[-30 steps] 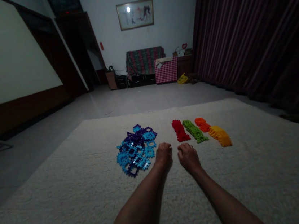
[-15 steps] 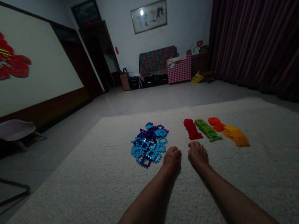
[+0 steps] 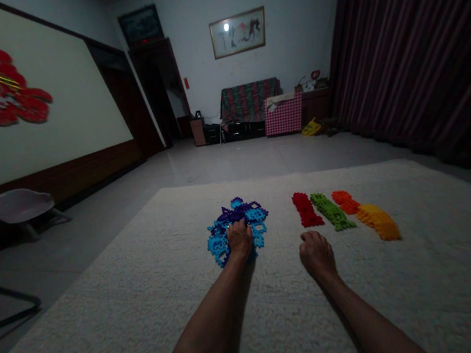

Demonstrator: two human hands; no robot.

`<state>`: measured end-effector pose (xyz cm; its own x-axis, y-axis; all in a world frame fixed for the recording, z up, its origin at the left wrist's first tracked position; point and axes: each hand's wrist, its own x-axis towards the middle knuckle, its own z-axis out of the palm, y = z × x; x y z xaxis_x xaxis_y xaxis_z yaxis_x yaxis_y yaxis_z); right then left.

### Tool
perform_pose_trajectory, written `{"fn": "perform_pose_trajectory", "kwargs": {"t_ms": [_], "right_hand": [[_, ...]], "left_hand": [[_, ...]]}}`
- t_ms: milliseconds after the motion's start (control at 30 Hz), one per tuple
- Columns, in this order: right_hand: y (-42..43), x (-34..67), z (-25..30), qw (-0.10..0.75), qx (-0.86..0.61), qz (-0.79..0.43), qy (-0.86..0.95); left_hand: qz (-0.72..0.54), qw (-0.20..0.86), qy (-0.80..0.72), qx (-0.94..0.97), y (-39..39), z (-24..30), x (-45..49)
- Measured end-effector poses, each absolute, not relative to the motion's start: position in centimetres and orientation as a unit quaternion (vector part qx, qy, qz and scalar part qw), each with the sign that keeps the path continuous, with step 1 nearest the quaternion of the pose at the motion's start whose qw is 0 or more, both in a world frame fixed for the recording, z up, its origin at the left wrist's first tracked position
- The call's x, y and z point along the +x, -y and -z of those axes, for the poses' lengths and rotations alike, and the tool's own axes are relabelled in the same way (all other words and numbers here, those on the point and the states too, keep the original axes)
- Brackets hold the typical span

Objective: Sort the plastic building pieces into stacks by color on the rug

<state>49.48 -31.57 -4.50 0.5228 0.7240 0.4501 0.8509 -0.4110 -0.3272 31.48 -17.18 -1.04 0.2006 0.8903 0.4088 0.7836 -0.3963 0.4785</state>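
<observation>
My left hand (image 3: 239, 237) rests on top of a heap of blue and purple plastic building pieces (image 3: 249, 216) on a cream rug; its fingers curl down into the heap, and what they grip is hidden. My right hand (image 3: 316, 253) lies on the rug as a loose fist, a little in front of the red row (image 3: 307, 209). To the right of the red row lie a green row (image 3: 331, 210), an orange row (image 3: 345, 201) and a yellow row (image 3: 379, 221) of stacked pieces.
The cream rug (image 3: 105, 307) covers the floor in front of me. A small pale chair (image 3: 20, 206) stands at the left by the wall. Dark curtains (image 3: 417, 51) hang along the right. A covered sofa (image 3: 247, 101) and a checked box (image 3: 283, 114) stand at the far wall.
My left hand has moved left from beside the right hand onto the blue and purple heap. The right hand stays on the rug.
</observation>
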Motion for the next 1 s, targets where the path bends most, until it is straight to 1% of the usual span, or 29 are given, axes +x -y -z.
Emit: {"fn": "perform_pose_trajectory", "kwargs": {"t_ms": [133,267,500,767,1000], "right_hand": [[31.5,49.5,4.5,0.266,-0.829,0.125,0.476],[31.6,49.3,4.3,0.266,-0.83,0.121,0.474],[31.6,49.2,4.2,0.272,-0.834,0.113,0.467],[31.7,49.2,4.2,0.277,-0.827,0.125,0.472],[31.7,49.3,4.2,0.278,-0.824,0.126,0.477]], "left_hand": [[-0.325,0.094,-0.54,0.771,17.2,1.0,31.7],[-0.353,0.111,-0.538,0.757,17.4,0.3,32.5],[-0.389,0.176,-0.543,0.723,17.7,-0.1,33.7],[-0.399,0.221,-0.597,0.661,16.3,-0.4,31.5],[-0.41,0.258,-0.613,0.624,14.6,-0.5,29.6]]}}
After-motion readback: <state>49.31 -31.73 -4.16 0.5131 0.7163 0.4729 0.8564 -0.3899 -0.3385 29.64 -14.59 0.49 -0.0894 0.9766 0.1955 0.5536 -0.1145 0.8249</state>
